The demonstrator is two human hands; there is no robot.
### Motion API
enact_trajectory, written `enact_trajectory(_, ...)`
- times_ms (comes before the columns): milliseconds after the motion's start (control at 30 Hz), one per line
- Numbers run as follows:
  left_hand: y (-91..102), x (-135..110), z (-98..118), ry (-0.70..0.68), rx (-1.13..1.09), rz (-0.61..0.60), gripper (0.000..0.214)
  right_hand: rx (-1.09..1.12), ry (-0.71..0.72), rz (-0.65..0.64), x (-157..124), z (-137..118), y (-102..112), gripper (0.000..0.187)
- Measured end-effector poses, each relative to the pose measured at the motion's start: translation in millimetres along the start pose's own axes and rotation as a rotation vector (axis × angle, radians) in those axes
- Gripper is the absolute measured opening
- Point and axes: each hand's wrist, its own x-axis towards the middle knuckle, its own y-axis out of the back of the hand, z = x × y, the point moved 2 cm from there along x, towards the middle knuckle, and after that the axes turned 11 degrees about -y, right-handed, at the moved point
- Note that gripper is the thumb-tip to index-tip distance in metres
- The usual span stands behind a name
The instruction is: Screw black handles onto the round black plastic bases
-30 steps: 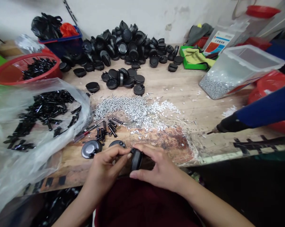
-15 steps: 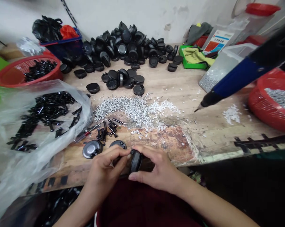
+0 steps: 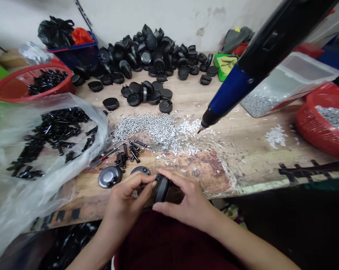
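My left hand (image 3: 127, 198) and my right hand (image 3: 183, 198) both grip a black round plastic casing (image 3: 162, 189) from either side, standing on edge just above the bench front. Its far side is hidden by my fingers. Two similar black discs lie just beyond my left hand, one with a glossy grey centre (image 3: 110, 177) and one partly hidden (image 3: 140, 171). Beyond them lie small black parts (image 3: 127, 155), silver screws (image 3: 147, 129) and white plastic bits (image 3: 190, 127).
A blue-and-black electric screwdriver (image 3: 237, 86) hangs over the bench's right side. Black casings (image 3: 147, 52) heap along the wall. Black parts fill a plastic bag (image 3: 51, 135) and red basket (image 3: 31, 84). A transparent bin (image 3: 287, 78) and red basket (image 3: 324, 120) hold screws.
The electric screwdriver has swung from the right side up and leftward across the bench. A red basket of screws has come into view at right. My hands still hold the casing.
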Motion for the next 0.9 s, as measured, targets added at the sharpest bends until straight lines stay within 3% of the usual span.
enact_trajectory(100,-0.4,0.2,-0.7,0.067,-0.070,0.014,0.012,0.023,-0.040,-0.025,0.1,1.2,2.0,0.064)
enact_trajectory(267,-3.8,3.5,-0.2,0.178,-0.069,0.107,0.016,0.023,-0.115,-0.013,3.1,5.4,1.9,0.086)
enact_trajectory(400,-11.4,9.9,-0.5,0.127,0.056,0.125,0.017,0.086,-0.200,0.082,8.2,13.0,-1.5,0.059)
enact_trajectory(467,-14.2,15.0,0.5,0.095,0.089,0.075,0.018,0.215,-0.229,0.091,10.5,19.6,-2.7,0.049)
enact_trajectory(567,-11.4,28.6,2.6,0.072,0.112,-0.011,0.017,0.505,-0.323,0.058,12.7,31.5,-0.3,0.049)
enact_trajectory(700,0.7,63.1,-2.7,0.083,0.293,-0.018,0.022,0.720,-0.414,0.099,12.2,40.9,12.2,0.048)
enact_trajectory(900,-15.7,111.0,-17.4,-0.150,0.574,-0.337,0.015,0.819,-0.391,0.126,9.5,42.6,23.1,0.050)
